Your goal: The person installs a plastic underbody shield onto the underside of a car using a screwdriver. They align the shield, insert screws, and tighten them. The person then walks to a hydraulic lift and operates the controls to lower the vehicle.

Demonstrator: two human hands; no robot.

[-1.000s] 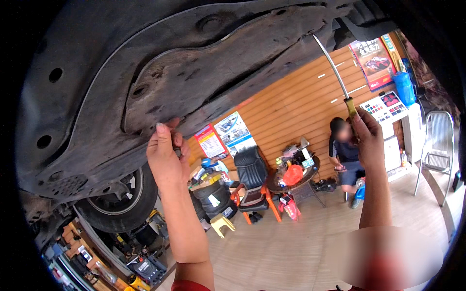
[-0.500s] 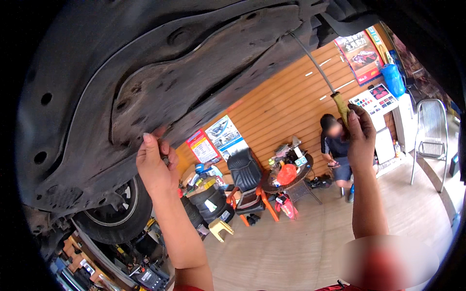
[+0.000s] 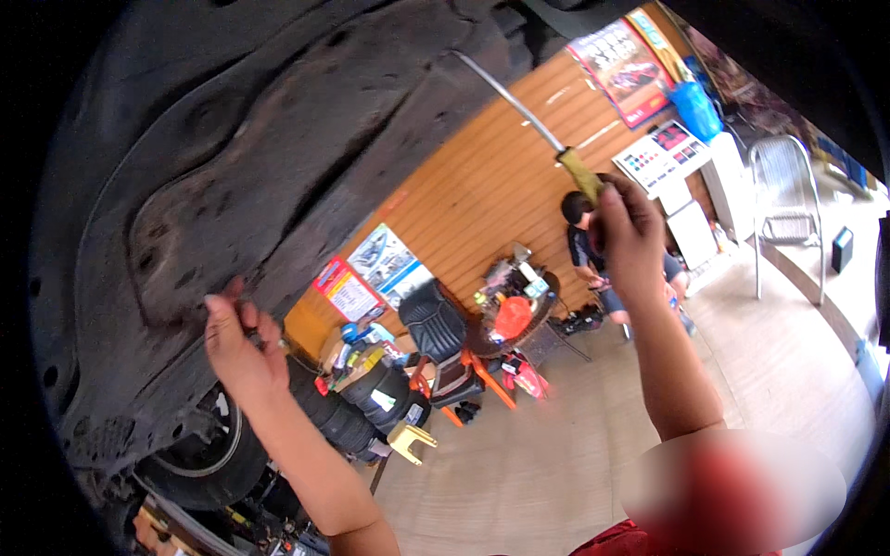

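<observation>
- Red sleeve (image 3: 623, 540): located at the lower edge, right of centre.
- Right hand (image 3: 630, 227): raised, with fingers and thumb clamped around the handle of the yellow-handled tool.
- Yellow-handled tool (image 3: 578, 170): handle at the right hand; straight metal shaft slopes up and left. The tip meets the dark underside near its upper right end; the exact seat of the tip is too blurred to tell.
- Left hand (image 3: 246, 350): raised at the lower edge of the underside, thumb upward, other fingers curled. A dark spot shows among the fingers; whether they are closed on an object, or touch the underside, cannot be told.
- Vehicle underside (image 3: 250, 157): dark panel above both hands, with a long slot and a curved raised outline.
- Wheel (image 3: 209, 473): below the underside, at lower left, partly hidden by it.
- Yellow stool (image 3: 411, 442): on the pale floor (image 3: 519, 463), near the stacked tyres (image 3: 324, 422).
- Black armchair (image 3: 434, 315): orange armrests; stands between the tyres and the cluttered round table.
- Round table (image 3: 482, 345): carries an orange-red bag (image 3: 513, 318) and small items.
- Seated person (image 3: 582, 246): right of the table, partly hidden by the right hand.
- Metal chair (image 3: 786, 222): at far right.
- Slatted wall (image 3: 445, 204): orange-brown background surface; a red poster (image 3: 619, 69) shows at upper right, beside a blue bag (image 3: 695, 111).
</observation>
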